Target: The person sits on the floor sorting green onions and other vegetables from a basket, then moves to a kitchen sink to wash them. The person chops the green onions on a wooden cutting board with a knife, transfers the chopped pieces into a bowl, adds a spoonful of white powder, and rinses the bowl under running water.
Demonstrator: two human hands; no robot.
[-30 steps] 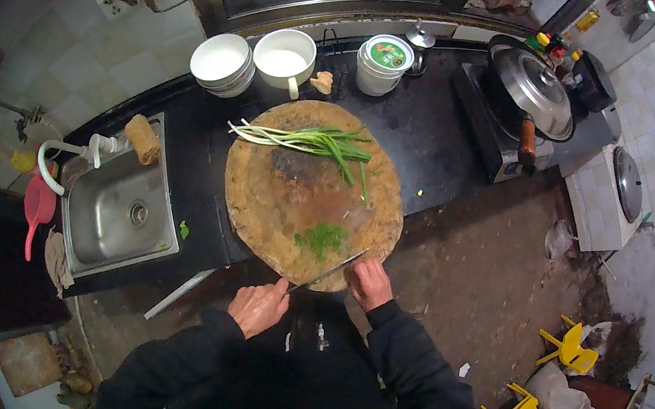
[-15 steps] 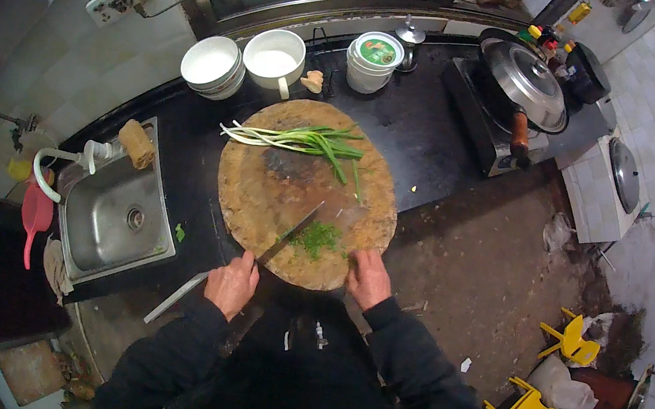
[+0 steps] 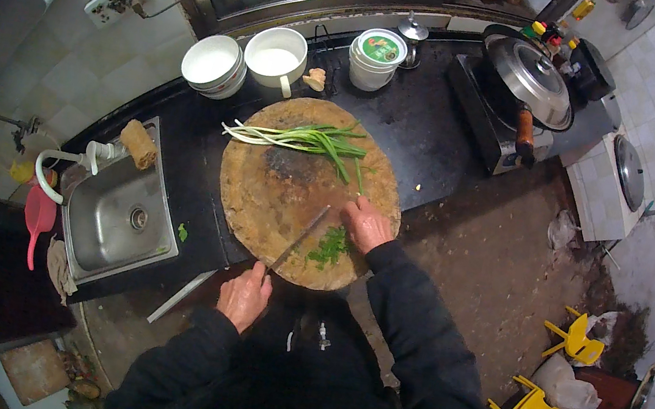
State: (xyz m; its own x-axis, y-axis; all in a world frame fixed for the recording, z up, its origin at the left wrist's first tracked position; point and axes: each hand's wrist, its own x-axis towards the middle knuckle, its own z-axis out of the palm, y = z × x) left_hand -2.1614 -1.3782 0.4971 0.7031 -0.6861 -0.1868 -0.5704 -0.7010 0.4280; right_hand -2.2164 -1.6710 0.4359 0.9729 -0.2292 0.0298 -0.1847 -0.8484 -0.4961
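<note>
On the round wooden chopping board [image 3: 259, 202], my left hand [image 3: 246, 294] grips the handle of a knife [image 3: 300, 239]. The blade slants up and right beside a small pile of chopped greens [image 3: 329, 246]. Fingers curled together, my right hand [image 3: 369, 225] lies over the board's right side, just above the pile. Its fingertips meet the hanging end of a scallion leaf; whether they pinch it is hidden. A bunch of scallions [image 3: 303, 139] lies across the far part of the board, white ends to the left.
Left of the board is a steel sink [image 3: 113, 231] with a white tap [image 3: 52, 161]. Behind stand stacked bowls [image 3: 214, 62], a white mug [image 3: 275, 57], a ginger piece [image 3: 314, 78] and a lidded tub [image 3: 375, 58]. A lidded pan [image 3: 527, 78] sits on a stove at far right.
My right hand has moved from the board's near right edge up and inward, past the chopped greens. The pile sits slightly further right. My left hand and the knife have shifted slightly right.
</note>
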